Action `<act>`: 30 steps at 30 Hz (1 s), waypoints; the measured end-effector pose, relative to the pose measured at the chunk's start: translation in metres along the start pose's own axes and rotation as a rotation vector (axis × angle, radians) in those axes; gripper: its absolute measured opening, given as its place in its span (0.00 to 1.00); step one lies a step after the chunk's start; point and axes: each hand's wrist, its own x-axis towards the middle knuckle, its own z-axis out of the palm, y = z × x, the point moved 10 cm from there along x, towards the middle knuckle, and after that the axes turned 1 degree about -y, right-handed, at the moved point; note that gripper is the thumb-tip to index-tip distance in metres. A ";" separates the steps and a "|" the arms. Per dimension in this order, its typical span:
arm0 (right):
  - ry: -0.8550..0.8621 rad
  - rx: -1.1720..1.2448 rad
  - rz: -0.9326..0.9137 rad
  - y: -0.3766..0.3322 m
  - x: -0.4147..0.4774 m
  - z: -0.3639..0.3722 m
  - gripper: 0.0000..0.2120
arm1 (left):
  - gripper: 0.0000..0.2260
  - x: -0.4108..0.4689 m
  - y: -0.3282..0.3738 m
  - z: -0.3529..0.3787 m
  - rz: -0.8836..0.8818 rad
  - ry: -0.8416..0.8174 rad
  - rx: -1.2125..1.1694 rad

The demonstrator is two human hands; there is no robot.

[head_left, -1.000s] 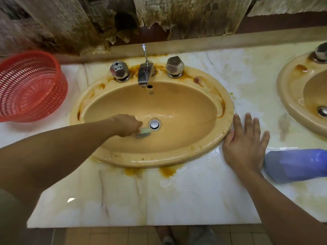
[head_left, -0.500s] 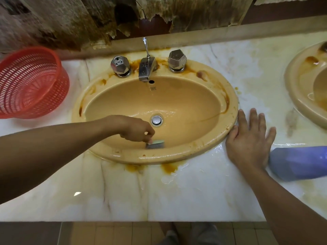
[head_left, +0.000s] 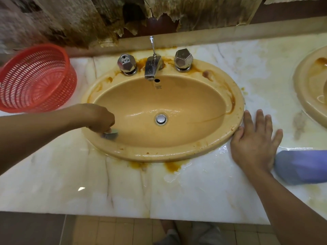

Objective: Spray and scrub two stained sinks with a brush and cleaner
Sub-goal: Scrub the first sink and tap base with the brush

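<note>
The brush (head_left: 110, 134) sits at the lower left of the bowl in the near sink (head_left: 177, 153). Its visible head lies roughly left to right across the frame and meets the sloping inner wall just under the rim. My left hand (head_left: 100, 117) is curled round its upper part, fingers pinched together and knuckles up, so the handle is hidden. The head looks grey-blue and smeared with blur, and I cannot make out its bristles.

My right hand (head_left: 254, 144) lies flat on the wet marble counter (head_left: 123, 188) at centre right, fingers straight and spread, with the thumb side against the sink's outer rim. A blurred blue thing (head_left: 300, 167) lies just beside its outer edge.

The sink is a tan oval, long axis left to right, with rust-orange stains around the tap (head_left: 152, 68) and rim. The second sink (head_left: 304, 96) shows at the right edge.
</note>
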 end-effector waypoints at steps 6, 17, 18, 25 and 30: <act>-0.002 0.002 -0.002 0.001 0.000 0.000 0.28 | 0.10 0.001 0.061 -0.021 0.131 0.137 -0.147; 0.030 0.006 -0.017 0.000 0.000 -0.003 0.28 | 0.10 0.004 0.029 -0.006 0.087 0.145 -0.159; 0.032 0.006 -0.018 0.000 0.000 -0.002 0.28 | 0.09 0.004 0.021 -0.004 0.063 0.148 -0.131; 0.024 0.010 -0.013 0.001 0.000 0.000 0.28 | 0.15 -0.005 -0.045 -0.032 -0.254 0.501 0.160; 0.014 0.001 -0.017 0.001 0.001 0.001 0.28 | 0.15 -0.011 -0.021 0.012 -0.041 0.337 0.192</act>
